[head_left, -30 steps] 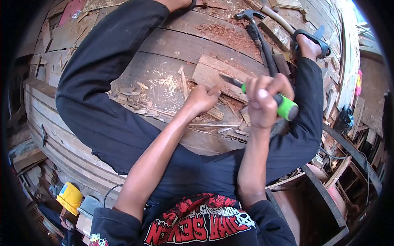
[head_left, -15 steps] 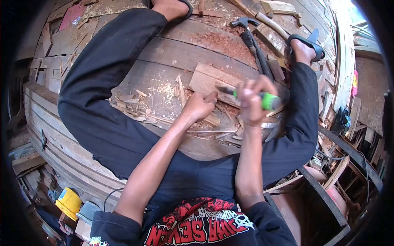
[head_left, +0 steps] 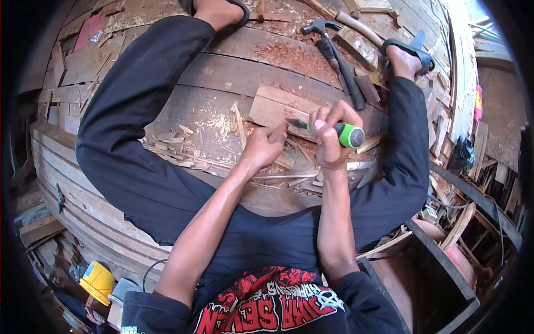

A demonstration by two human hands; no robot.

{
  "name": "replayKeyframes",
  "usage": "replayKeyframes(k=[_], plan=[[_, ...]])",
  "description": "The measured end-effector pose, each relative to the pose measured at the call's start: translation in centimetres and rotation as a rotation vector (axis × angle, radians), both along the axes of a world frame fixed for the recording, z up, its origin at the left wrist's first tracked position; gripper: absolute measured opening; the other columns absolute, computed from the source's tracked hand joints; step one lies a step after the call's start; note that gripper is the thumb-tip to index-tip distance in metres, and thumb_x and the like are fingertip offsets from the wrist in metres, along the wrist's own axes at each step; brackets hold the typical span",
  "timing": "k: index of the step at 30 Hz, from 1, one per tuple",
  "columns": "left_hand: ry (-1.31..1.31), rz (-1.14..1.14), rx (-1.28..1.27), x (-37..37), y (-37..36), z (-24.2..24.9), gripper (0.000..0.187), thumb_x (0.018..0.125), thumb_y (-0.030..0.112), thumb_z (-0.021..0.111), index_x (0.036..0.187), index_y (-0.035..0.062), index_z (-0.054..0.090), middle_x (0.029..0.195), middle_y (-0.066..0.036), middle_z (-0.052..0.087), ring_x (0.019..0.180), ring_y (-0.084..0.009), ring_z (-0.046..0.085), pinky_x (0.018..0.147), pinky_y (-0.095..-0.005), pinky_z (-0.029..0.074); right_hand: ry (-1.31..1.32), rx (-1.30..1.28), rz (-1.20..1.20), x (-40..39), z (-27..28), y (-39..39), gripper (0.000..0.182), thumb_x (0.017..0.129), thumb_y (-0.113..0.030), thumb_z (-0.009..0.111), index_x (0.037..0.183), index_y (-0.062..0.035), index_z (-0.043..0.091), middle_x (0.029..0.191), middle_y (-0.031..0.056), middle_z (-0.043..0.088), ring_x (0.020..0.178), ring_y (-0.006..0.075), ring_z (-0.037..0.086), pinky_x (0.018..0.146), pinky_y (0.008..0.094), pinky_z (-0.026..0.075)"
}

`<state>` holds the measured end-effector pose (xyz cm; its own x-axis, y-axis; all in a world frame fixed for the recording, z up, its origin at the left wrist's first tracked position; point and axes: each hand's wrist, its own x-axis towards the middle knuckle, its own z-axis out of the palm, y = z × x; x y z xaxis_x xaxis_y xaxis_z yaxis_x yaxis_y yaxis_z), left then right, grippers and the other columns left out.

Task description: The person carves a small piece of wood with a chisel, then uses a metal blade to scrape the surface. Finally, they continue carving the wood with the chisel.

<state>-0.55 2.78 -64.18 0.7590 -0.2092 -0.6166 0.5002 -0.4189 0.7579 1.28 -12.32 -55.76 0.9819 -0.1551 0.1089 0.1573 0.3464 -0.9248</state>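
Observation:
I sit on curved wooden planks with my legs in black trousers spread apart. My right hand (head_left: 329,136) grips a chisel (head_left: 347,134) with a green and black handle; its metal blade points left toward my left hand. My left hand (head_left: 263,146) pinches a small upright sliver of wood (head_left: 278,132) close to the blade tip. Both hands hover over a flat wooden offcut (head_left: 275,107) and a litter of wood chips (head_left: 183,142).
A claw hammer (head_left: 334,53) with a black handle lies beyond my hands, near my right foot in a sandal (head_left: 409,53). Reddish sawdust (head_left: 289,55) covers a plank ahead. A yellow container (head_left: 95,281) sits lower left. Scrap timber is piled at right.
My right hand has brought the chisel down and left, closer to my left hand and the wooden offcut. The left hand has barely shifted.

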Motion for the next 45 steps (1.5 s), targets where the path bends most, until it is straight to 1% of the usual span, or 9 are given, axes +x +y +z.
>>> replayKeyframes(k=[6,13,18,22,28,32,36,40,45], plan=[[0.125,0.011,-0.013,-0.1,0.5,-0.4,0.042,0.094,0.035,0.067,0.099,-0.006,0.073,0.077,-0.021,0.071,0.078,-0.0212,0.07,0.077,-0.0381,0.053,-0.129,-0.334,0.071,-0.2,-1.9,0.8,0.027,0.084,-0.005,0.063,0.073,-0.0085,0.039,0.061,-0.0017,0.043,0.048,0.0063,0.035,0.047,0.0256,0.029],[0.208,0.062,-0.021,-0.5,0.5,-0.4,0.044,0.096,0.035,0.065,0.091,-0.0077,0.073,0.07,-0.016,0.069,0.071,-0.0185,0.065,0.071,-0.0375,0.052,0.004,-0.219,0.005,-1.0,-1.1,0.3,0.025,0.08,-0.001,0.064,0.069,-0.0061,0.042,0.061,0.0005,0.046,0.057,0.0075,0.042,0.052,0.0265,0.033],[0.119,0.013,-0.03,-0.2,0.3,-1.4,0.053,0.102,0.047,0.058,0.077,0.0015,0.067,0.058,0.001,0.051,0.045,-0.0073,0.044,0.039,-0.0285,0.031,-0.047,0.035,-0.068,0.0,0.7,-0.1,0.024,0.079,0.001,0.062,0.068,-0.006,0.042,0.06,0.0014,0.045,0.056,0.0073,0.038,0.051,0.0271,0.034],[0.16,0.009,-0.062,-0.3,0.4,-1.0,0.049,0.103,0.047,0.058,0.084,0.0024,0.066,0.059,0.002,0.05,0.045,-0.008,0.045,0.039,-0.0296,0.031,-0.087,-0.231,-0.054,0.0,-2.5,0.3,0.023,0.079,-0.001,0.061,0.068,-0.0069,0.043,0.059,0.0,0.043,0.052,0.0057,0.035,0.049,0.0249,0.032],[0.112,-0.003,0.002,-0.6,0.3,-1.6,0.046,0.104,0.041,0.055,0.09,-0.0006,0.068,0.059,0.002,0.05,0.047,-0.01,0.047,0.041,-0.0299,0.035,-0.065,0.05,-0.077,1.0,1.7,0.3,0.025,0.079,-0.002,0.062,0.068,-0.0067,0.04,0.06,-0.0022,0.044,0.054,0.0054,0.037,0.049,0.0239,0.03],[0.103,-0.02,-0.021,0.3,-0.1,-1.0,0.049,0.104,0.043,0.055,0.085,0.0001,0.067,0.062,0.001,0.053,0.052,-0.0094,0.05,0.044,-0.0295,0.037,-0.036,-0.303,-0.026,0.8,-2.8,-0.5,0.023,0.077,0.001,0.062,0.067,-0.0051,0.043,0.061,0.0006,0.047,0.056,0.0069,0.045,0.05,0.025,0.036],[0.195,0.001,-0.03,-0.8,0.4,-1.8,0.05,0.105,0.046,0.055,0.081,0.0032,0.063,0.065,0.001,0.053,0.053,-0.0085,0.05,0.044,-0.0284,0.037,-0.083,0.077,-0.04,1.0,2.2,-0.8,0.023,0.078,0.002,0.061,0.066,-0.0053,0.043,0.061,0.0001,0.045,0.055,0.0062,0.043,0.05,0.0242,0.035],[0.284,-0.03,-0.099,0.1,0.1,-1.3,0.048,0.106,0.047,0.051,0.085,0.0054,0.061,0.067,0.002,0.05,0.054,-0.0087,0.048,0.044,-0.0267,0.038,-0.073,-0.279,-0.037,0.8,-1.9,-0.4,0.025,0.078,0.002,0.059,0.064,-0.0069,0.041,0.06,-0.0014,0.045,0.053,0.0053,0.04,0.049,0.0235,0.032],[0.345,0.061,-0.158,-0.4,-0.1,-1.4,0.053,0.108,0.05,0.045,0.092,0.0025,0.062,0.069,-0.001,0.054,0.055,-0.0113,0.05,0.048,-0.0296,0.04,-0.053,-0.003,-0.085,1.0,1.7,-1.2,0.023,0.078,0.0,0.06,0.069,-0.006,0.039,0.059,-0.0017,0.039,0.053,0.0058,0.033,0.048,0.0265,0.027]])
